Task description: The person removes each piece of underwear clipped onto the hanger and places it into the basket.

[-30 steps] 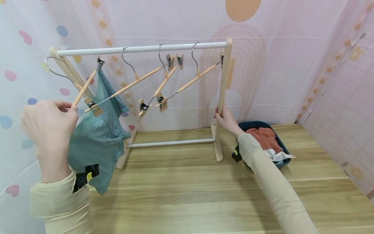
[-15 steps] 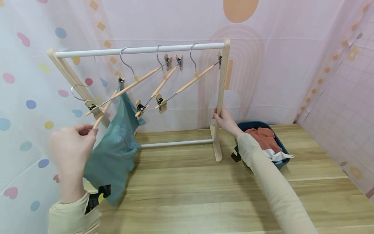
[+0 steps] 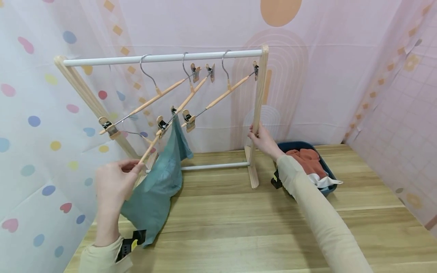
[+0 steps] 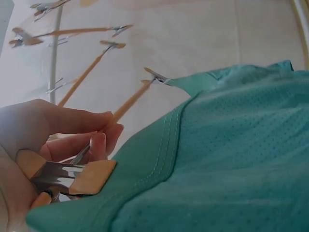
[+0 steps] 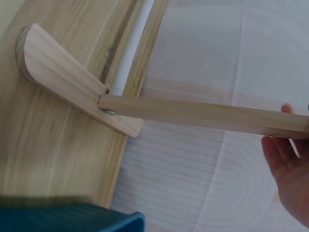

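My left hand [image 3: 117, 182] pinches the wooden bar of a clip hanger [image 4: 130, 103], low at the front left of the rack. From its clips hangs a teal garment [image 3: 158, 182] with a stitched waistband; in the left wrist view one clip [image 4: 91, 176] grips the near corner and another the far corner. The hanger's hook is off the rail, below it. My right hand [image 3: 264, 140] grips the right wooden post [image 3: 260, 94] of the clothes rack, fingers around it. On the rack's white rail [image 3: 164, 58] hang three clip hangers with nothing in their clips.
A dark blue basket [image 3: 297, 145] with a rust-coloured garment [image 3: 305, 159] and white cloth stands right of the rack, beside my right forearm. The rack's lower white bar [image 3: 215, 166] and feet rest on the wooden table [image 3: 239, 227]. Printed curtains hang behind and at the sides.
My left hand has carried the hanger and teal garment rightward and down, from beside the rail's left end to below the hanging hangers. My right hand stays on the post.
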{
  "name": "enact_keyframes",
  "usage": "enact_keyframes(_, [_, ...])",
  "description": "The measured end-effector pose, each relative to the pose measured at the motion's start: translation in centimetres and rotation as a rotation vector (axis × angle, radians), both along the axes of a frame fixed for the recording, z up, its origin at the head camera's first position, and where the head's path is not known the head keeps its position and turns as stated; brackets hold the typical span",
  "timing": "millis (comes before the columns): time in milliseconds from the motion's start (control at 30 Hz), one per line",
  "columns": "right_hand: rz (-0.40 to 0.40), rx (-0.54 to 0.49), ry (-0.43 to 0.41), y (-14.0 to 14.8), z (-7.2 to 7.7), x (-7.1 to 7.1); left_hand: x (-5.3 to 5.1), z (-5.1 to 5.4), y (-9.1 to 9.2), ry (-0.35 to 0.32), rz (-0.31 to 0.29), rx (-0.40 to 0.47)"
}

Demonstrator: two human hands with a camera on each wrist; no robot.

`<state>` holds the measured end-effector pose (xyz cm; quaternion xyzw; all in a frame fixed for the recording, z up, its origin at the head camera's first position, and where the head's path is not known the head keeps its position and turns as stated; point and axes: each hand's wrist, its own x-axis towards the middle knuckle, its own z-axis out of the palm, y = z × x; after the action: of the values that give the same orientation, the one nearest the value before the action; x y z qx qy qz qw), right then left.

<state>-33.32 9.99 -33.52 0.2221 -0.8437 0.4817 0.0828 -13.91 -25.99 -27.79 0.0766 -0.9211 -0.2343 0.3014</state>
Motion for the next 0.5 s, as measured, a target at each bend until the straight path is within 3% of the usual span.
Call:
enact_keyframes(100, [-0.041, 0.076, 0.037, 0.1, 0.3, 0.3, -0.2, -0.7, 0.4, 0.007, -0.044, -0.020])
enact_keyframes(267, [-0.179, 0.188, 0.040, 0.3, 1.1, 1.6, -0.4, -1.7, 1.2, 0.047, -0.165, -0.072])
enact_keyframes(500, [-0.356, 0.198, 0.006, 1.1, 1.6, 4.4, -0.6, -3.1, 2.5, 0.064, -0.332, -0.118])
